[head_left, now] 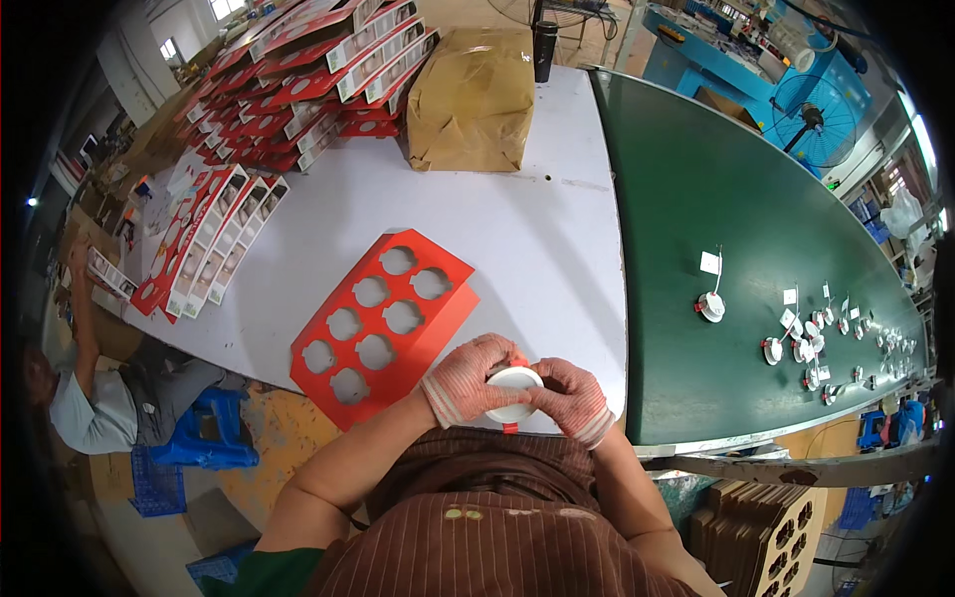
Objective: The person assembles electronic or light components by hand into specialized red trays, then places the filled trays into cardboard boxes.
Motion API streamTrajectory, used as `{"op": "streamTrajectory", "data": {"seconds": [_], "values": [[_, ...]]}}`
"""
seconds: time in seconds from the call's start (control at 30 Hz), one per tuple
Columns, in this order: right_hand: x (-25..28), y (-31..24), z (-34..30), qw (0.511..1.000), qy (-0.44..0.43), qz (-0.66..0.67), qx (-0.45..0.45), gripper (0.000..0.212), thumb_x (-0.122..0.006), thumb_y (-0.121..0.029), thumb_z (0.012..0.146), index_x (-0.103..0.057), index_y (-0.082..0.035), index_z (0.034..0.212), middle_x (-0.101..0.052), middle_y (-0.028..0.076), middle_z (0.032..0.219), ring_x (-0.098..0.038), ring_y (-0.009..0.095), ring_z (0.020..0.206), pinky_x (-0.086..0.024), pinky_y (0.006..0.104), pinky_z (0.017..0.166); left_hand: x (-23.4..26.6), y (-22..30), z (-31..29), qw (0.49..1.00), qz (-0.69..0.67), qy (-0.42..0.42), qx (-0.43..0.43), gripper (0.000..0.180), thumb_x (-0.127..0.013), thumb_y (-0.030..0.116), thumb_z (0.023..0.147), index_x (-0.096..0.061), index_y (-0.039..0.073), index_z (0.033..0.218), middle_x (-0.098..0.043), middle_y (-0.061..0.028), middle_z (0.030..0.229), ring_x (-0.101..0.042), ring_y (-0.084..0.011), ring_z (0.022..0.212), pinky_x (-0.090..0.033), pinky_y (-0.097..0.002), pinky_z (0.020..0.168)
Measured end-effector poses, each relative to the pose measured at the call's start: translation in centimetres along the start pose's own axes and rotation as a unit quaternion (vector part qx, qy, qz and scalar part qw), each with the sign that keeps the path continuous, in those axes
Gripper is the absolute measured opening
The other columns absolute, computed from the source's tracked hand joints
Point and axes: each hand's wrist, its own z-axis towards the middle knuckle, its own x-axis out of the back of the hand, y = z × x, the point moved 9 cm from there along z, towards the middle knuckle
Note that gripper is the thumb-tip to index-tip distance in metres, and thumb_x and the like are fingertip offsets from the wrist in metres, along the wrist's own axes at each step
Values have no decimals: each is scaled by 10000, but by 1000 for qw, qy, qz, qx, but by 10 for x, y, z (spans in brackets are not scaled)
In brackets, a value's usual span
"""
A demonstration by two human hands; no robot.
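Close to my body, both hands in striped knit gloves hold a round white downlight (512, 380) over the table's near edge. My left hand (468, 380) is closed around its left side, and my right hand (574, 396) pinches its right rim. Small red tabs stick out above and below the disc. Just left of my hands lies a red cardboard insert (388, 318), flat on the white table (537, 249), with several round cut-outs in two rows. Nothing sits in its holes.
A green conveyor belt (686, 378) on the right carries several downlights (710, 306) with wires and white tags. Red-and-white printed cartons (298, 90) are piled at the far left, beside a brown wrapped package (473, 99). Another person (95, 398) handles a carton at the left edge.
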Motion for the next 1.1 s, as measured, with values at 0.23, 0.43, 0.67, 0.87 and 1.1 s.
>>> {"op": "streamTrajectory", "data": {"seconds": [0.23, 0.43, 0.67, 0.87, 1.1], "values": [[-4, 28, 11, 992, 67, 103, -15, 178, -616, -99, 855, -596, 10, 995, -606, 28, 818, -521, 80, 705, -439, 226, 636, 5, -49, -6, 979, -109, 155, 81, 300, -731, 231, 761, -573, 36, 925, -590, -76, 885, -581, -133, 813, -490, -285, 725], [12, 56, 24, 991, 102, 15, -86, 189, -621, -134, 845, -612, 36, 928, -604, 33, 763, -524, 89, 678, -439, 234, 609, 11, -94, 0, 981, 4, 175, 88, 399, -692, 239, 789, -522, 12, 1069, -589, -100, 867, -580, -140, 783, -490, -284, 720], [59, 60, 19, 984, 159, 49, -56, 228, -632, -125, 828, -607, 58, 963, -591, 38, 743, -508, 95, 625, -430, 237, 568, 139, -195, -20, 755, -323, 382, 424, 448, -621, 339, 827, -488, 74, 1164, -554, -123, 894, -585, -228, 689, -529, -329, 635], [76, 55, 20, 984, 160, 63, -53, 223, -626, -131, 840, -607, 51, 968, -597, 34, 758, -514, 92, 645, -434, 237, 590, 161, -259, -24, 619, -481, 479, 395, 322, -586, 371, 854, -528, 60, 912, -521, -47, 728, -514, -142, 545, -477, -267, 462], [78, 31, 25, 986, 138, 76, -53, 242, -625, -154, 854, -606, 40, 998, -609, 34, 797, -524, 85, 653, -422, 228, 573, 68, -215, 16, 750, -484, 230, 387, 205, -632, 271, 826, -477, 144, 783, -510, -16, 624, -508, -153, 521, -372, -249, 400]]}}
